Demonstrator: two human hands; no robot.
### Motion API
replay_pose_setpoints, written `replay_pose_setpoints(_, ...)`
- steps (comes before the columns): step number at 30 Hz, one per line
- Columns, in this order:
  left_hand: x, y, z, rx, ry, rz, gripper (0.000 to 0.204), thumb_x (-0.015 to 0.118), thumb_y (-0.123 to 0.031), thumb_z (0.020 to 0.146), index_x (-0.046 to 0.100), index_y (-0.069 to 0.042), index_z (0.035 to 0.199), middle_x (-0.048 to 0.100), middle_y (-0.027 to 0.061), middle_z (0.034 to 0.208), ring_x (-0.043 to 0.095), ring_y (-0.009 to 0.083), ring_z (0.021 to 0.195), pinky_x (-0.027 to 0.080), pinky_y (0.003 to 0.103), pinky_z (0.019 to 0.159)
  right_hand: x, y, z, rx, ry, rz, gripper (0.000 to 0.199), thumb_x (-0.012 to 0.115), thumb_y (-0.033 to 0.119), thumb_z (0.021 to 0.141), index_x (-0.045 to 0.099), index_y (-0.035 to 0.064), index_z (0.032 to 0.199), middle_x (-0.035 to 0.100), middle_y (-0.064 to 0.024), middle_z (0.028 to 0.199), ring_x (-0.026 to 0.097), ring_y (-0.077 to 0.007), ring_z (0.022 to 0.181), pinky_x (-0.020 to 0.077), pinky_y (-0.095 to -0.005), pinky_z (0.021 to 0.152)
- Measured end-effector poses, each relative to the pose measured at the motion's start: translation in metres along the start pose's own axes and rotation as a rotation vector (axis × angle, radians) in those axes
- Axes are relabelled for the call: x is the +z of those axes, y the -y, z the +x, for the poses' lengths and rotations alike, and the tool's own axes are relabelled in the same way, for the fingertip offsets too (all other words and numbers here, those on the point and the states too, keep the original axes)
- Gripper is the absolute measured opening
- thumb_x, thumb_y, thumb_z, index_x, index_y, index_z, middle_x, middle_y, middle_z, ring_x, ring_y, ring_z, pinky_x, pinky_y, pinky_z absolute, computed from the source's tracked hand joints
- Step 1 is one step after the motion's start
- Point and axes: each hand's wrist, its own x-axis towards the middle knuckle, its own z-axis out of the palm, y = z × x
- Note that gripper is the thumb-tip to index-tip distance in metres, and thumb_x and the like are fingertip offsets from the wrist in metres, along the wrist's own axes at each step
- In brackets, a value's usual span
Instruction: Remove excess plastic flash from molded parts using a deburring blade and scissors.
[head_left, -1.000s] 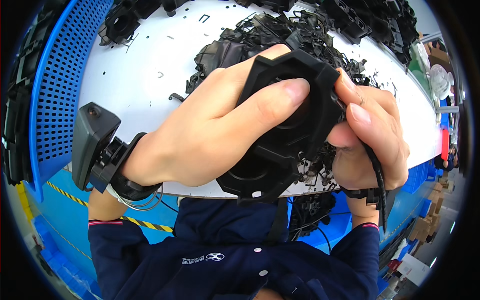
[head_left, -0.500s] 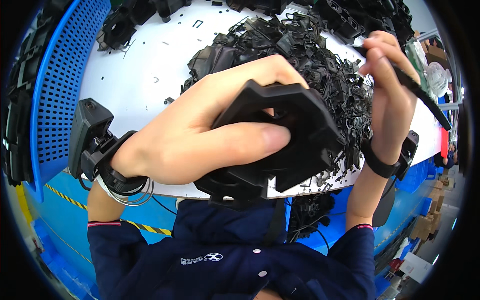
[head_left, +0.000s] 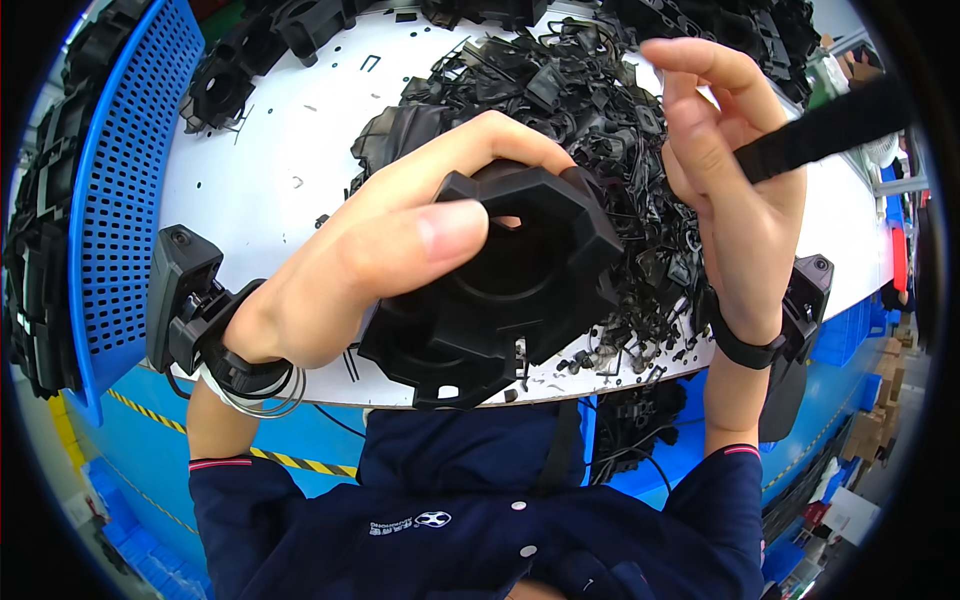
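Note:
My left hand [head_left: 370, 245] is wrapped round a black moulded plastic part [head_left: 500, 310], its thumb across the near face. The part has a wide round opening and a notched, angular rim, and is held above the table's near edge. Raised to the right of it, apart from the part, my right hand [head_left: 745, 200] grips a tool with a black wrapped handle [head_left: 830, 130]. The handle sticks out toward the upper right; the tool's working end is hidden by the fingers.
A heap of black plastic scraps [head_left: 560, 90] covers much of the white table [head_left: 260, 150]. More black moulded parts [head_left: 310, 25] line its far side. At the left stands a blue perforated basket [head_left: 135, 190]. Box-shaped devices [head_left: 185, 285] are strapped to both wrists.
The left hand has moved a little left and turned the part, so its round opening shows more. My right hand has come leftward, and the tool's handle has swung from pointing down-right to up-right.

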Motion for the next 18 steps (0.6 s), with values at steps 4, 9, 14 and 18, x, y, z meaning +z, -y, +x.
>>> replay_pose_setpoints(4,0.005,0.003,-0.002,0.095,-0.056,-0.049,0.081,0.032,-0.061,0.075,0.033,0.009,0.115,0.053,0.0138,0.092,0.057,0.0156,0.073,0.046,0.024,0.064,-0.015,-0.001,-0.001,-0.164,0.178,-0.13,0.025,0.047,0.014,0.087,0.053,-0.0042,0.103,0.04,0.0034,0.065,0.03,-0.0004,0.047,0.0177,-0.0152,0.043)
replay_pose_setpoints(9,-0.003,0.004,0.003,0.08,-0.001,0.02,0.076,0.027,-0.057,0.079,0.032,0.008,0.117,0.053,0.0143,0.096,0.056,0.0155,0.08,0.046,0.025,0.071,-0.029,-0.01,0.002,0.093,0.233,0.376,0.049,0.023,0.032,0.092,0.055,-0.0043,0.083,0.048,-0.0062,0.065,0.043,-0.0093,0.054,0.0341,-0.0181,0.049)
replay_pose_setpoints(14,-0.011,-0.007,-0.007,-0.017,-0.088,0.013,0.075,0.032,-0.054,0.078,0.028,0.007,0.122,0.049,0.0141,0.108,0.053,0.0176,0.092,0.043,0.025,0.078,-0.018,0.005,0.009,-0.023,0.09,0.225,0.055,0.012,0.035,0.09,0.051,-0.0027,0.079,0.05,-0.0137,0.074,0.049,-0.0227,0.072,0.0398,-0.0294,0.075)
replay_pose_setpoints(18,-0.013,0.001,-0.002,0.185,-0.192,-0.077,0.075,0.044,-0.049,0.074,0.028,0.005,0.124,0.046,0.0121,0.113,0.051,0.0182,0.096,0.043,0.028,0.078,-0.021,0.004,0.002,-0.099,0.226,0.25,0.067,0.02,0.054,0.085,0.053,-0.004,0.089,0.052,-0.0113,0.064,0.049,-0.018,0.049,0.042,-0.021,0.05)
